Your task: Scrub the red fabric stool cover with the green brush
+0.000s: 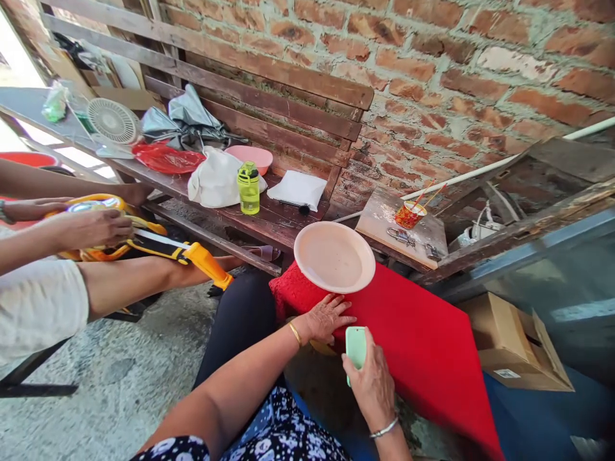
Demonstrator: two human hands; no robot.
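Observation:
My left hand [327, 318] rests on the red cloth [423, 326] at its near edge, fingers spread, with a gold-coloured bangle at the wrist. Just beyond its fingertips stands a pale pink basin [335, 256], set at the cloth's far left end. Closer to me, my right hand [375, 378] is closed around a mint-green object [356, 347] that looks like a mobile phone. A silver-coloured bangle sits on that wrist. The phone is held near the edge of the cloth, its lower part hidden by my fingers.
At left, another person's hands [98, 229] hold a yellow-orange item with a long handle [207, 264]. A wooden bench [283, 224] carries a green bottle [248, 189], bags and a fan [114, 121]. A cup with sticks [410, 214] and a cardboard box [514, 342] are at right.

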